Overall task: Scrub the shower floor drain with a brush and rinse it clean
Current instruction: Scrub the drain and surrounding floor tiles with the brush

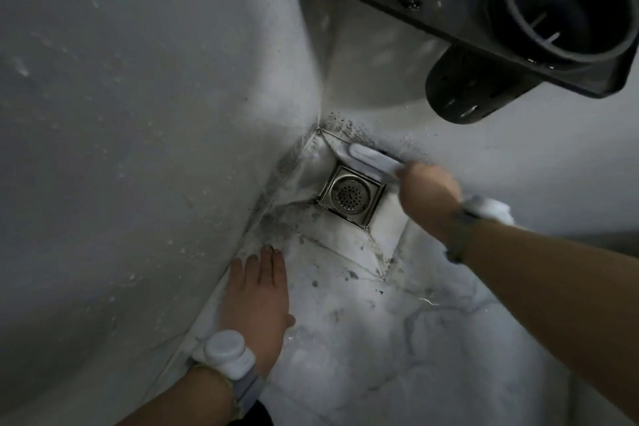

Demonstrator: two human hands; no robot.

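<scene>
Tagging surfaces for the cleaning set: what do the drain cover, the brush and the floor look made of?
Drain cover: likely stainless steel, shiny, with a perforated round centre.
Brush, held by the right hand: white, smooth back, probably plastic; blurred.
Floor: glossy white tile with grey marble-like veins, stone or ceramic, can't tell.

Shiny metal drain (351, 195), white plastic brush (371, 157), veined marble-look floor (397, 339), black plastic shelf (466, 10)

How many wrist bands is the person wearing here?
2. One white band is on the left wrist, near the bottom edge; the other band is on the right wrist, right of the drain.
</scene>
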